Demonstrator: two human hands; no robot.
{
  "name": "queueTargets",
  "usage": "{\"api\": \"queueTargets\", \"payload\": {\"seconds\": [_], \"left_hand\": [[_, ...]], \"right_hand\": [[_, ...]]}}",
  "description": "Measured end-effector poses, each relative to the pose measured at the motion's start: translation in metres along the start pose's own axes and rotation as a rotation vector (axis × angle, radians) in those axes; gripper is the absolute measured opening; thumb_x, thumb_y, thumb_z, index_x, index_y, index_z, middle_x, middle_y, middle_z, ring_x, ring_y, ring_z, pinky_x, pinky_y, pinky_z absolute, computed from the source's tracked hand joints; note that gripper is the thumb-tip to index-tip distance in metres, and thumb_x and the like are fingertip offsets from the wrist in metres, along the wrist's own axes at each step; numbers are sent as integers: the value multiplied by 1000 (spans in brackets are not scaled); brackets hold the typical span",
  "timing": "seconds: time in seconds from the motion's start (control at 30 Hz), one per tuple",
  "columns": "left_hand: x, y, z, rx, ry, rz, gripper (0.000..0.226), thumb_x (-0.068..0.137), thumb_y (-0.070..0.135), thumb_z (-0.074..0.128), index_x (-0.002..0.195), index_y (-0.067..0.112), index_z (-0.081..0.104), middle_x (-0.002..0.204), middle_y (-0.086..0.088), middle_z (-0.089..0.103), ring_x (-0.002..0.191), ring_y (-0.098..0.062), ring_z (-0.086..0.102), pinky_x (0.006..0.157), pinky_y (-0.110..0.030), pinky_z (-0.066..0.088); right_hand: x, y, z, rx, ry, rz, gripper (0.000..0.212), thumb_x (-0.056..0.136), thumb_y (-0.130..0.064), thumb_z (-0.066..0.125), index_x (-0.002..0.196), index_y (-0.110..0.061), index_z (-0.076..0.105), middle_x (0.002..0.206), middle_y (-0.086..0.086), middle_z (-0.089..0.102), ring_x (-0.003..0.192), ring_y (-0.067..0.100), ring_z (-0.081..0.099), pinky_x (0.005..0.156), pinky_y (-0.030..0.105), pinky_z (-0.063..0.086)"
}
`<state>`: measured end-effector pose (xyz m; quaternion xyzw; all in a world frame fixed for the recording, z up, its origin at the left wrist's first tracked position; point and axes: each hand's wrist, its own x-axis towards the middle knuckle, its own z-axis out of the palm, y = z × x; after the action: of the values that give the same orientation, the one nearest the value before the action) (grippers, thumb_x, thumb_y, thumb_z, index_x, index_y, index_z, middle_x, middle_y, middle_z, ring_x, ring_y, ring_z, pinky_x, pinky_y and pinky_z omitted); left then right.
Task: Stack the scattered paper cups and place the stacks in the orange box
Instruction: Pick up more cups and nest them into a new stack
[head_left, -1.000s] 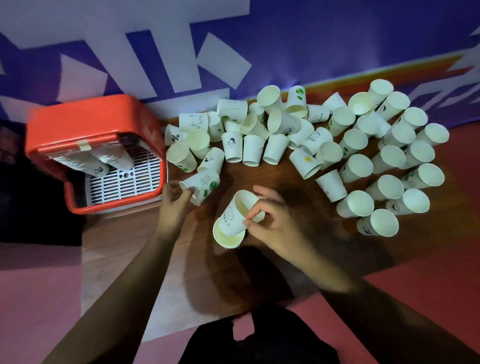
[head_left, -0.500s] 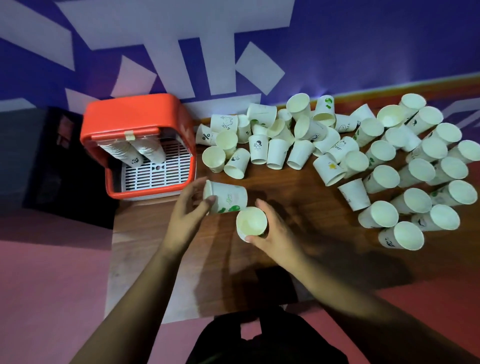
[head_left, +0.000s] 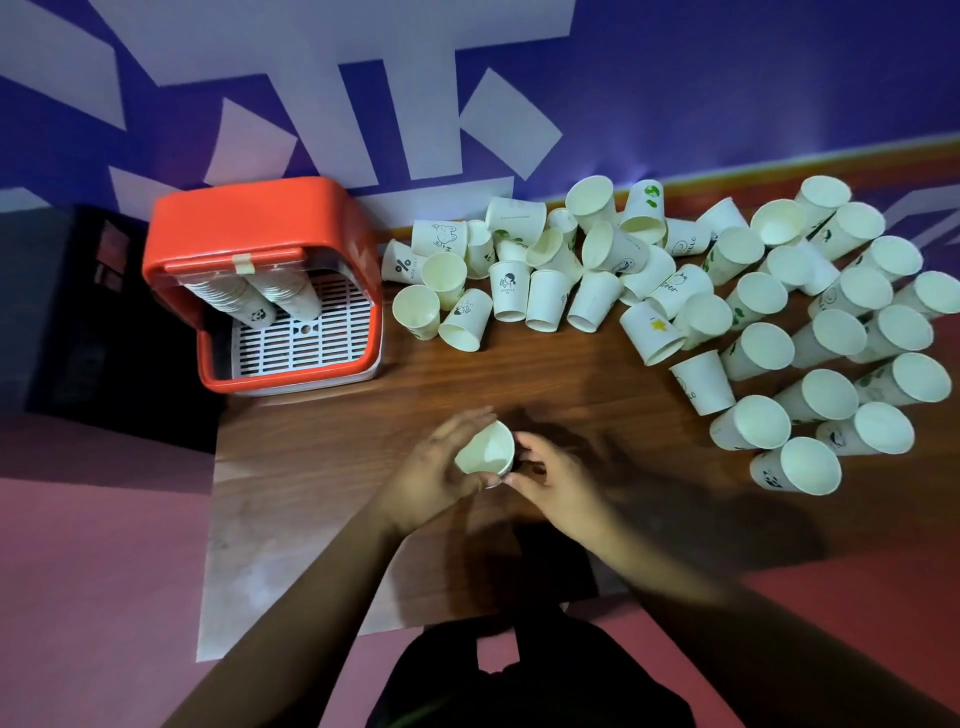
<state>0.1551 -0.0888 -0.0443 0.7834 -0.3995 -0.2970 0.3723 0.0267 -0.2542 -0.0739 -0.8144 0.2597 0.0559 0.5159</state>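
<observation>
Left hand (head_left: 434, 470): fingers wrapped round the cup (head_left: 485, 455)
Right hand (head_left: 553, 478): fingertips pinch the cup's side
Box (head_left: 260, 218): two cup stacks (head_left: 270, 296) inside

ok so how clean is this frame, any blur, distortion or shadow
Head view: wide-angle bending curves the wall stripe; left forearm and right forearm smear with motion blur; left hand and right hand, on the held cup, throw a dark shadow on the table; scattered cups look sharp.

Orange box (head_left: 249, 208), white cups (head_left: 545, 299) (some green-printed), wood-grain table (head_left: 519, 379), seemingly pink floor (head_left: 104, 571)
</observation>
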Motion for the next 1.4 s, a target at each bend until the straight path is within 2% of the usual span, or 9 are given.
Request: {"api": "queueTargets", "payload": {"seconds": [0.23, 0.3, 0.43, 0.57, 0.73, 1.0, 1.13, 1.23, 1.4], "left_hand": [[7, 0, -12, -224, 114, -141, 61, 88, 27, 76, 142, 32, 48, 137, 17, 48, 127, 0, 50, 101, -12, 43], [21, -7, -27, -233, 260, -190, 50, 90, 30, 73, 136, 29, 52, 132, 7, 52, 120, -6, 57, 99, -23, 50], [64, -29, -62, -135, 456, -359, 49, 88, 33, 73, 130, 19, 52, 129, -2, 56, 111, -15, 60, 99, -44, 53], [112, -43, -86, 4, 497, -445, 66, 81, 35, 78, 132, 7, 47, 129, -12, 53, 122, -30, 50, 98, -43, 49], [152, -62, -92, 82, 420, -560, 85, 80, 33, 79, 144, 3, 32, 143, -20, 39, 133, -34, 40, 102, -35, 36], [172, -95, -84, 116, 359, -506, 83, 76, 35, 81, 140, 0, 41, 138, -20, 50, 127, -36, 47, 102, -42, 42], [165, -94, -81, 107, 361, -456, 73, 78, 27, 80, 137, 2, 45, 135, -17, 53, 124, -33, 50, 98, -35, 41], [152, -89, -80, 80, 387, -406, 64, 78, 26, 81, 130, 3, 50, 129, -15, 57, 119, -32, 53, 85, -21, 34], [114, -69, -88, -61, 480, -311, 74, 78, 31, 83, 139, 17, 45, 132, 5, 57, 118, -12, 54, 95, -21, 44]], "right_hand": [[13, 2, -23, -4, -21, 63, 40, 84, -9, 70, 124, -16, 64, 114, 4, 69, 107, 11, 64, 87, 12, 46], [31, -4, -36, -4, 19, 100, 32, 88, -12, 67, 120, -13, 65, 111, 4, 69, 106, 13, 65, 85, 9, 44], [82, -26, -53, -62, 71, 141, 32, 92, -29, 62, 121, -14, 60, 120, 0, 65, 110, 14, 60, 94, 24, 43], [134, -47, -44, -6, 53, 244, 43, 92, -42, 58, 122, -11, 58, 119, 4, 64, 112, 20, 59, 97, 34, 46], [185, -67, -21, 383, 109, 486, 33, 91, -48, 56, 93, -15, 54, 105, 6, 62, 100, 24, 63, 97, 48, 51], [234, -65, 11, 505, 62, 654, 62, 88, -56, 58, 133, -13, 49, 118, 4, 60, 101, 27, 62, 91, 43, 52], [238, -62, 16, 545, -4, 655, 63, 89, -49, 62, 135, -9, 47, 125, 8, 61, 102, 29, 64, 93, 44, 52], [228, -64, 14, 574, -22, 670, 63, 84, -49, 68, 130, -11, 48, 112, 6, 61, 93, 29, 67, 84, 41, 54], [188, -73, -9, 667, -43, 577, 42, 82, -37, 72, 116, -18, 55, 111, 10, 64, 97, 32, 68, 92, 47, 53]]}}
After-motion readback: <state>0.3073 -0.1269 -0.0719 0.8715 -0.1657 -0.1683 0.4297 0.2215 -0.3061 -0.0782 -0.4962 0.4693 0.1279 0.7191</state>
